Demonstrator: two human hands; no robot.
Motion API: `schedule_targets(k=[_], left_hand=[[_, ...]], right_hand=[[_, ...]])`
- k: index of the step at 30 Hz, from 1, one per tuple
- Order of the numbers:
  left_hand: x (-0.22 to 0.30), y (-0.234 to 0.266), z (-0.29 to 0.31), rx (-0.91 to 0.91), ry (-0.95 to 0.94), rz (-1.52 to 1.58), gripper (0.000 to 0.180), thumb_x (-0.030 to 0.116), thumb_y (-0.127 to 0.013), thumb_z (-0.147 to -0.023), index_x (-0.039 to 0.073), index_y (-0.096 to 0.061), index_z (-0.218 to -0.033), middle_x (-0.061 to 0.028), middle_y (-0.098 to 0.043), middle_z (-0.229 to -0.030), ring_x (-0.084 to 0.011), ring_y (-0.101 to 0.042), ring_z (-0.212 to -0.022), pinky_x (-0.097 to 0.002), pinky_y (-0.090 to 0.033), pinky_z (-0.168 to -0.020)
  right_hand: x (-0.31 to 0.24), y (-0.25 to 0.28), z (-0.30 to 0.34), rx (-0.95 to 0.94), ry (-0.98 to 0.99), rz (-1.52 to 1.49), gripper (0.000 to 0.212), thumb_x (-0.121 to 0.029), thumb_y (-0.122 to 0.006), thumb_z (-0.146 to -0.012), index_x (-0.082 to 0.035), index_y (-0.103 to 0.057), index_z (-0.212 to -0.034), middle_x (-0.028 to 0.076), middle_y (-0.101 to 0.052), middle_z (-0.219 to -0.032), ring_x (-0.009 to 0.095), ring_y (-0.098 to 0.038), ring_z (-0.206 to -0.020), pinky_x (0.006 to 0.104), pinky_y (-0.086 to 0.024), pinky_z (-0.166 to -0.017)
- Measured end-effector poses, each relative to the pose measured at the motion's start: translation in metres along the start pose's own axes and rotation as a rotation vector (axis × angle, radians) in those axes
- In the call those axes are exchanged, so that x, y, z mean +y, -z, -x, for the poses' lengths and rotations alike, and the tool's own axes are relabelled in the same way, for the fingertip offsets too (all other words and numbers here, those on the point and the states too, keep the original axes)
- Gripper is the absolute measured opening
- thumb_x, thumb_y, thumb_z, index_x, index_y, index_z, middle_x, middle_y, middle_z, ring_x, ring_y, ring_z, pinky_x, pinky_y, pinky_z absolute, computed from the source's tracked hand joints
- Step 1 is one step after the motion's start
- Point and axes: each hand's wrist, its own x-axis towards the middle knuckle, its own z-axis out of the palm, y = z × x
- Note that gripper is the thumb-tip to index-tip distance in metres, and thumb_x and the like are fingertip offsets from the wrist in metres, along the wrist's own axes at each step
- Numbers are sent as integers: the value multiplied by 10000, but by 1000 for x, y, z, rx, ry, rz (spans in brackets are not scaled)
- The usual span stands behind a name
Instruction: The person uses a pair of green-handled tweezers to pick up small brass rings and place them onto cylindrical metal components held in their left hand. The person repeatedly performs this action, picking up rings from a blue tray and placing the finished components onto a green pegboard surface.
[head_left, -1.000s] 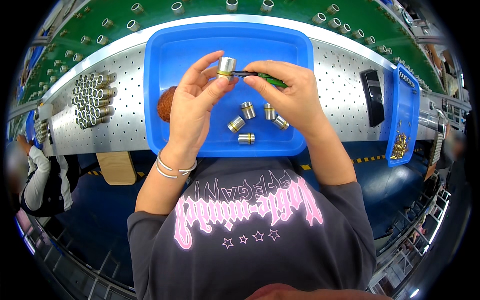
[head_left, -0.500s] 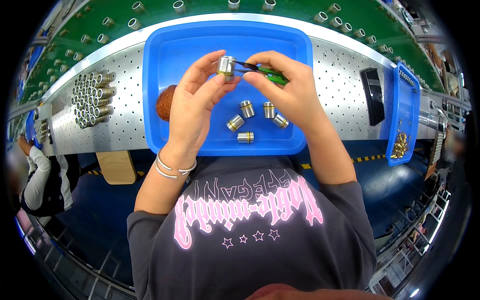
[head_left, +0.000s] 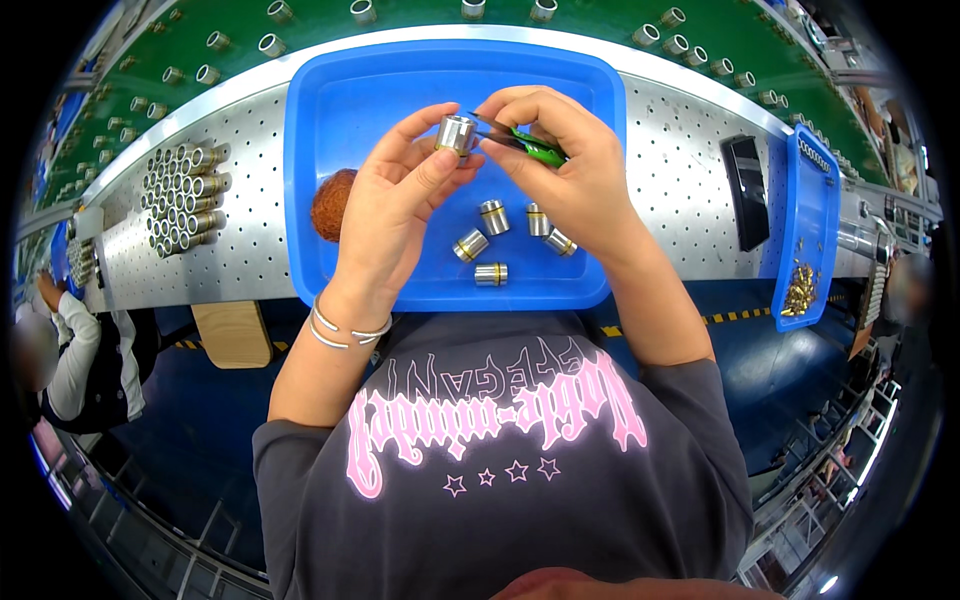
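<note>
Over the blue tray, my left hand (head_left: 400, 190) grips a shiny hollow metal sleeve (head_left: 456, 134) between thumb and fingers, roughly upright. A yellowish ring shows near its lower end. Beside it, my right hand (head_left: 565, 165) is closed around a black-and-green hand tool (head_left: 540, 148) with two slim dark arms; its exact kind is unclear. The tool's tips are at the sleeve's right side; whether they touch it is hard to see. Below my hands, several similar sleeves (head_left: 494, 217) with yellow rings lie in the blue tray (head_left: 390, 290).
A brown fibrous ball (head_left: 331, 205) sits at the tray's left. Farther left is a cluster of metal sleeves (head_left: 185, 200) on the perforated metal table (head_left: 255, 250). To the right are a black holder (head_left: 745, 193) and a narrow blue tray (head_left: 790, 318) with small brass parts. More sleeves stand on the green surface (head_left: 420, 18) beyond.
My right fingers have shifted up and left, curling closer around the tool near the sleeve. My left hand and its sleeve have moved very slightly. The loose sleeves in the tray stay put.
</note>
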Motion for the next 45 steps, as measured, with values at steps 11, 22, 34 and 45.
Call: schedule_targets(k=[11, 22, 34, 45], left_hand=[[2, 0, -1, -60, 22, 0, 420, 110, -571, -880, 6, -456, -1271, -153, -600, -1094, -177, -625, -929, -263, -504, -832], [-1, -1, 0, -99, -42, -183, 420, 62, -519, -892, -22, -441, -1295, -154, -607, -1083, -171, -627, -905, -268, -496, -829], [2, -3, 1, 0, -26, -41, 446, 119, -570, -891, 15, -424, -1299, -149, -599, -1114, -183, -612, -955, -272, -493, -847], [2, -6, 4, -20, -102, -60, 481, 58, -623, -842, 11, -432, -1281, -168, -589, -1116, -197, -572, -1031, -321, -439, -944]], right_hand=[[3, 5, 0, -41, -76, -21, 71, -6, -579, -860, 6, -530, -911, 101, -649, -942, 64, -586, -775, 178, -462, -670], [-4, 6, 3, 12, -4, 108, 175, 17, -637, -762, -18, -566, -918, 82, -642, -875, 162, -612, -726, 236, -472, -616], [-9, 11, 3, 66, 119, 229, 218, -123, -711, -737, -55, -648, -933, 82, -653, -805, 209, -635, -686, 265, -488, -596], [3, 4, 7, 57, 120, 321, 141, -196, -696, -756, -90, -699, -849, 55, -661, -723, 186, -614, -586, 259, -444, -491]])
